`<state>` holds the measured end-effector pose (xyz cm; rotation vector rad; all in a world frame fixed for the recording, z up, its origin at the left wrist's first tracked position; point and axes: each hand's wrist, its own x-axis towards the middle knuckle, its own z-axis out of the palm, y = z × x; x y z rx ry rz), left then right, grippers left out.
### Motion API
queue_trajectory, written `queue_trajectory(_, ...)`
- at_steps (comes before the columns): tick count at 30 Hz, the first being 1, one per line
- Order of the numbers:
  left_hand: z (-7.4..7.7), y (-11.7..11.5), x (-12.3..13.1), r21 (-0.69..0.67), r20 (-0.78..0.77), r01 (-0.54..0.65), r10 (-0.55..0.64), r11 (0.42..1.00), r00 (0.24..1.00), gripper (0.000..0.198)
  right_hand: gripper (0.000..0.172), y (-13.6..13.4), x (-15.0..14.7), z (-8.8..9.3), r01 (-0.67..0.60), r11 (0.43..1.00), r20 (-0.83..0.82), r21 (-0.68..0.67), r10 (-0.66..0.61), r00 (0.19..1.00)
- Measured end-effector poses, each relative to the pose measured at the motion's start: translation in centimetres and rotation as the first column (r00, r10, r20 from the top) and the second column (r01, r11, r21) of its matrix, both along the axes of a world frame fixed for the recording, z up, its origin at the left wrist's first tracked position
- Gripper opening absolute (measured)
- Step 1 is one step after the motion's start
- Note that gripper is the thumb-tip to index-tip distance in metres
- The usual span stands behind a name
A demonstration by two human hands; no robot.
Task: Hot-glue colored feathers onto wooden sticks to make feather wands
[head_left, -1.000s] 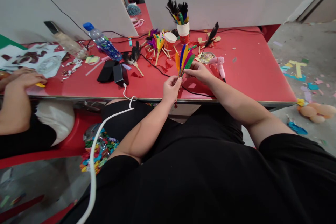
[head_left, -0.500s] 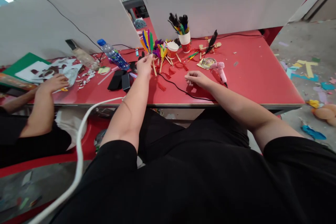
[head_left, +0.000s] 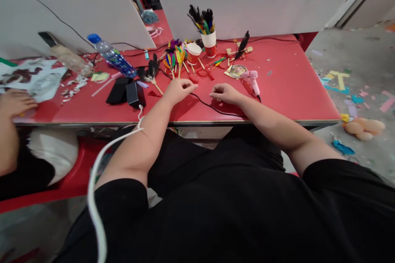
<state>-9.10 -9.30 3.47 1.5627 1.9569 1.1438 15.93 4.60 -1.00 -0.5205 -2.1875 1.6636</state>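
Note:
My left hand (head_left: 179, 89) rests on the red table (head_left: 290, 90), empty, its fingers loosely stretched toward the right. Just beyond it lies a pile of sticks with coloured feathers (head_left: 173, 60). My right hand (head_left: 224, 93) lies on the table with its fingers curled under; nothing shows in them. A black cable (head_left: 212, 107) runs between both hands. A pink glue gun (head_left: 252, 79) lies right of my right hand.
A white cup of feathers (head_left: 209, 42) and a paper cup (head_left: 194, 52) stand at the back. A water bottle (head_left: 112, 56) and black boxes (head_left: 126, 91) lie to the left. A co-worker's hand (head_left: 15, 102) rests at the far left. Paper scraps litter the floor (head_left: 339, 78).
My left hand carried the bunch of coloured feathers left to the pile, let it go and came back to the table empty. My right hand stayed curled on the table.

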Motion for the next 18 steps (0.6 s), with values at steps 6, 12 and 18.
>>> queue_trajectory(6, 2.8, -6.3, -1.6, -0.178, -0.172, 0.212, -0.243, 0.961, 0.955, 0.014, 0.016, -0.4, -0.4, 0.2, 0.062, 0.958, 0.078, 0.280, -0.087, 0.993)
queue_trajectory(12, 2.0, -10.5, -3.4, -0.207, -0.144, 0.106, -0.138, 0.972, 0.980, 0.008, 0.014, 5.1, -4.6, 2.8, 0.132, 0.861, 0.208, 0.491, -0.263, 0.942)
queue_trajectory(18, 2.0, -10.8, -2.4, -0.203, -0.147, 0.158, -0.189, 0.966, 0.971, 0.022, 0.022, 12.2, -10.2, 6.5, 0.184, 0.783, 0.158, 0.595, -0.338, 0.928)
